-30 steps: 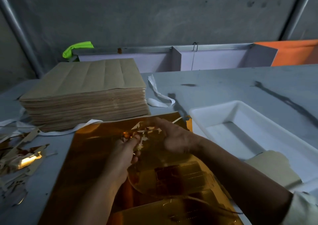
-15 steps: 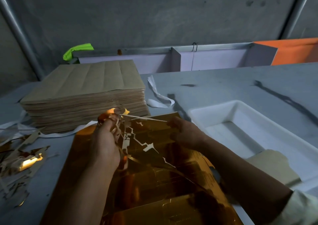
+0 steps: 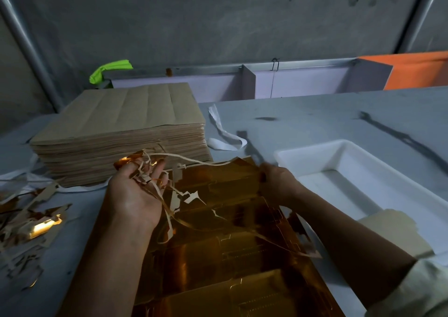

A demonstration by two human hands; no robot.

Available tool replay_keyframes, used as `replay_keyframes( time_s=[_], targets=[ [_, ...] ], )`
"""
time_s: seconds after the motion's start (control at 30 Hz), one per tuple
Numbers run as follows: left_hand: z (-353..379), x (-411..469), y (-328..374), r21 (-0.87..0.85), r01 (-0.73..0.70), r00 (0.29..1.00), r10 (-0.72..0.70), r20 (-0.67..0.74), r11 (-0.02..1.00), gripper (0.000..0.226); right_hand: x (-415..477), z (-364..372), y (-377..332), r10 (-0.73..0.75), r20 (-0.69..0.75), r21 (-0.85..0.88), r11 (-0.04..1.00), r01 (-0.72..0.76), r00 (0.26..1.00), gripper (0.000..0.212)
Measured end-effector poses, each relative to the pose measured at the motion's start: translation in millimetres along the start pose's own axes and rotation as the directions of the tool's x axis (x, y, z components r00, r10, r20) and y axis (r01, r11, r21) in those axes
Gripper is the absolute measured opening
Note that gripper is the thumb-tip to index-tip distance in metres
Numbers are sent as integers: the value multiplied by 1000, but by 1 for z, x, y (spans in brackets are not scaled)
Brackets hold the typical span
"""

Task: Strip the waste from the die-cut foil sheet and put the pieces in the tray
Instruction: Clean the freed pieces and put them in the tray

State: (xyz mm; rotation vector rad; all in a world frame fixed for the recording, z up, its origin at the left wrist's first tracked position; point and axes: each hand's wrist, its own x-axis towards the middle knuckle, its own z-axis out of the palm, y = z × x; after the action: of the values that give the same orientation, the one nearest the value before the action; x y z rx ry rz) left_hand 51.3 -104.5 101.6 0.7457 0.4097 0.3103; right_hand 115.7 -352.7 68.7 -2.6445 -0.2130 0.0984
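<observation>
A gold die-cut foil sheet point(image 3: 230, 244) lies on the table in front of me. My left hand point(image 3: 135, 193) is raised palm-up at the sheet's far left corner and grips a tangle of thin waste strips point(image 3: 145, 166). Long strips trail from it back across the sheet toward the right. My right hand point(image 3: 276, 181) pinches the sheet's far right edge. A white tray point(image 3: 358, 171) stands to the right of the sheet, with one tan cut piece point(image 3: 388, 227) lying in its near end.
A thick stack of brown sheets point(image 3: 121, 132) stands behind the foil at the left. A heap of stripped scraps point(image 3: 26, 222) litters the table's left edge. A white strap point(image 3: 223, 135) curls between the stack and the tray. Purple boxes point(image 3: 291, 81) line the back.
My left hand has pulled the waste strips up and leftward, away from the middle of the sheet. My right hand has shifted right to the sheet's far edge.
</observation>
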Motion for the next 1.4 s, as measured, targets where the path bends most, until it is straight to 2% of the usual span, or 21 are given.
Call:
replay_keyframes(
  time_s=[0.13, 0.17, 0.2, 0.3, 0.4, 0.5, 0.63, 0.73, 0.87, 0.9, 0.93, 1.0, 1.07, 1.13, 1.17, 1.2, 1.23, 1.3, 1.33, 1.4],
  targets=[
    [3, -1, -1, 52, -93, 995, 95, -35, 994, 15, -2, -3, -9, -8, -152, 231, 972, 43, 988, 11],
    [4, -3, -2, 56, -104, 994, 105, -20, 993, 15, -4, -5, -15, -9, -182, 308, 949, 66, 983, 7],
    [5, -4, -3, 57, -106, 994, 106, 10, 993, 15, -6, -8, -22, -33, -192, 378, 920, 105, 981, 13],
    [11, -9, -8, 34, -76, 990, 71, 124, 997, 19, -18, -17, -50, -202, -64, 556, 806, 203, 977, 68],
    [16, -15, -13, 34, -18, 981, 11, 194, 999, 24, -28, -15, -78, -385, 97, 584, 769, 261, 918, 105],
    [20, -20, -16, 14, 87, 963, -87, 255, 996, 33, -29, -3, -96, -468, 194, 600, 752, 273, 862, 116],
    [15, -21, -10, -63, 117, 965, -99, 242, 991, 34, -24, 3, -93, -433, 213, 658, 726, 199, 876, 120],
    [15, -21, -6, -195, 136, 966, -85, 246, 971, 32, -21, 7, -83, -425, 248, 626, 756, 191, 870, 107],
    [18, -20, -5, -328, 185, 961, -101, 256, 926, 32, -23, 17, -78, -404, 269, 341, 889, 305, 874, 34],
    [19, -19, -4, -342, 196, 961, -111, 252, 919, 32, -23, 19, -78, -388, 286, 316, 901, 296, 876, 22],
    [19, -18, -4, -347, 208, 960, -122, 253, 914, 30, -23, 20, -77, -371, 309, 309, 910, 276, 876, 18],
    [17, -17, -4, -356, 235, 953, -142, 268, 905, 17, -23, 20, -78, -337, 360, 287, 927, 240, 870, 24],
    [15, -14, -5, -371, 270, 944, -168, 286, 889, 11, -24, 19, -79, -331, 404, 324, 924, 205, 853, 47],
    [12, -10, -8, -389, 311, 935, -205, 291, 867, 22, -25, 19, -80, -336, 425, 405, 901, 155, 841, 78],
    [11, -8, -9, -397, 327, 931, -222, 289, 858, 28, -27, 19, -81, -348, 430, 428, 891, 151, 833, 85],
    [10, -7, -10, -403, 340, 929, -235, 287, 850, 31, -29, 20, -81, -366, 435, 436, 885, 163, 823, 81],
    [10, -8, -12, -404, 355, 924, -249, 291, 843, 30, -29, 22, -80, -378, 442, 428, 886, 179, 813, 67],
    [11, -10, -16, -394, 386, 910, -275, 310, 834, 21, -30, 26, -82, -345, 468, 334, 922, 198, 813, 23],
    [12, -11, -18, -386, 396, 906, -286, 312, 833, 18, -30, 29, -82, -308, 465, 254, 945, 208, 830, 11],
    [10, -8, -20, -336, 391, 908, -300, 291, 857, 21, -27, 30, -81, -242, 379, -56, 957, 283, 893, 17]
  ],
)
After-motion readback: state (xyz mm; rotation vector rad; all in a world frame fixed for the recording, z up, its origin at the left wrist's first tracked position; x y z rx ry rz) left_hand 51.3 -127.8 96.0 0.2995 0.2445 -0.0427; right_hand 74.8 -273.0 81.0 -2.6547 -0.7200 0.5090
